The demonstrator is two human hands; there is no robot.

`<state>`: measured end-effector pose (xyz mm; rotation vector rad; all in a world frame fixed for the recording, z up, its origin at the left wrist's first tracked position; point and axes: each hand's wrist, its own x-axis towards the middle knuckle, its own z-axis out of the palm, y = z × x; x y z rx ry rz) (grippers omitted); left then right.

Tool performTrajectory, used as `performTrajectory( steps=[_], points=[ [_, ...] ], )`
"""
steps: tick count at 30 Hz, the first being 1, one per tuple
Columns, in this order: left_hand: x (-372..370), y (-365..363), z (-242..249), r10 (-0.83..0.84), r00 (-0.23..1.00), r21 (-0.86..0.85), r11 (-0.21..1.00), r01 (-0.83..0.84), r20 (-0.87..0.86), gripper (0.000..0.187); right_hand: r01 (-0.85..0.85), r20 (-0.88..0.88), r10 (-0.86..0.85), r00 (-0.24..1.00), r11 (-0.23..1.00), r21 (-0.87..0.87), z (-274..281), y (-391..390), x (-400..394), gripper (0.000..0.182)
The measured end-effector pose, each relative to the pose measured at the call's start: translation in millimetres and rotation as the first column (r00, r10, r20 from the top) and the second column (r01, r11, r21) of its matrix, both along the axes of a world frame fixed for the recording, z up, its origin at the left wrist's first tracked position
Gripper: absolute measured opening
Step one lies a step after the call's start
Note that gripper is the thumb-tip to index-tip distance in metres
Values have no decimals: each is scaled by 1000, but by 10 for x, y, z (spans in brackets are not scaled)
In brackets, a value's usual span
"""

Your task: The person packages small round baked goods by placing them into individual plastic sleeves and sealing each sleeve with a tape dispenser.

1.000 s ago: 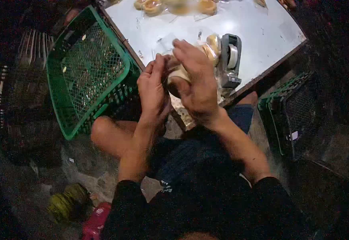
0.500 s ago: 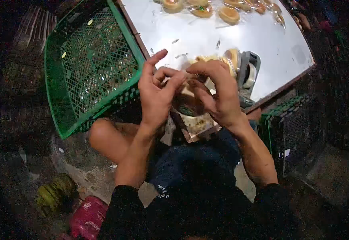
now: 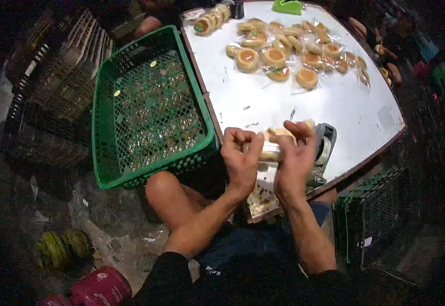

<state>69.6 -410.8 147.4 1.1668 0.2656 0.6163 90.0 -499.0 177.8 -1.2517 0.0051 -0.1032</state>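
Between my two hands, near the front edge of the white table, is a wrapped pastry packet point(image 3: 269, 151). My left hand point(image 3: 243, 155) has its fingers curled round the packet's left end. On the right end rests my right hand point(image 3: 298, 153), blurred, its fingers partly bent and its grip unclear. Just right of it stands a grey tape dispenser point(image 3: 325, 148), partly hidden by that hand. More pastry shows behind my fingers. Farther up the table lie several round pastries in clear wrappers point(image 3: 275, 57).
A green plastic crate point(image 3: 209, 140) stands left of the white table point(image 3: 355, 122). A row of wrapped pastries point(image 3: 211, 21) and a green dispenser point(image 3: 287, 6) lie at the far edge. Dark crates point(image 3: 372, 204) stand at the right. Other people's limbs show beyond the table.
The view has shifted, so more of the far table shows. My hands have moved apart from their fingertip-close pose, and a wrapped packet now shows lengthwise between them.
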Motion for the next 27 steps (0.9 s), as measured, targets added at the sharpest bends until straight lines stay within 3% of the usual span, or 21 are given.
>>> performTrajectory(
  steps=[1,3,4,5,7,8,9,10,11,13,15,16,18,20,22,23,24,25,27],
  points=[
    [4,13,7,-14,1000,55,998,13,11,20,77,-28,-73,997,986,151,14,-79,12,29],
    [-6,30,42,-57,998,150,987,53,24,21,306,222,-283,933,949,-75,-307,-684,120,28],
    [27,40,13,-25,1000,108,994,23,16,21,390,269,-302,914,835,-387,-599,-1129,101,27],
    [39,72,49,-34,999,62,997,34,-13,23,443,320,-307,896,614,-653,-889,-1476,82,27],
    [93,37,22,-2,1000,64,998,1,18,23,31,-106,-251,962,489,-871,-1097,-1704,-61,33],
    [124,32,-30,9,1000,154,988,-10,4,21,4,-168,-229,959,601,-799,-1126,-1697,-145,42],
    [122,7,-95,14,1000,241,970,-9,-22,20,107,-103,-301,948,605,-789,-1512,-1762,-90,43],
    [42,-75,-92,-18,999,166,986,24,-34,20,68,-143,-287,947,614,-786,-1550,-1828,-36,44],
    [35,-109,-45,-40,999,100,994,42,-20,19,128,-74,-276,958,646,-753,-1581,-1853,12,43],
    [0,-58,-125,43,989,194,981,-15,-141,20,27,-271,-225,936,812,-582,-1181,-1779,143,37],
    [-24,37,-172,37,988,287,958,8,-150,21,182,-87,-317,944,722,-667,-1179,-1740,323,32],
    [-28,3,-162,4,994,151,988,13,-108,21,245,25,-321,947,668,-703,-1152,-1769,243,31],
    [-87,-3,-157,-13,993,116,993,27,-117,20,375,244,-295,924,572,-730,-1135,-1712,131,30],
    [-52,109,-265,-27,995,148,988,42,-99,20,251,146,-227,963,554,-794,-1068,-1786,-369,28],
    [-36,118,-276,-17,990,199,979,44,-138,21,52,-243,-248,938,792,-608,-1297,-1694,-515,24],
    [-54,70,-261,-25,985,223,973,63,-170,21,-13,-442,-223,869,882,-471,-1401,-1648,-631,23],
    [-45,3,-236,-28,969,210,974,81,-243,21,-139,-442,-86,893,881,-453,-1298,-1483,-674,20],
    [-16,12,-360,-21,965,308,946,103,-260,19,-255,-424,54,904,863,-435,-1108,-1232,-649,18],
    [-71,-69,-416,-14,957,338,934,117,-291,18,-67,10,84,996,852,-519,-563,-740,-730,17]
  ],
)
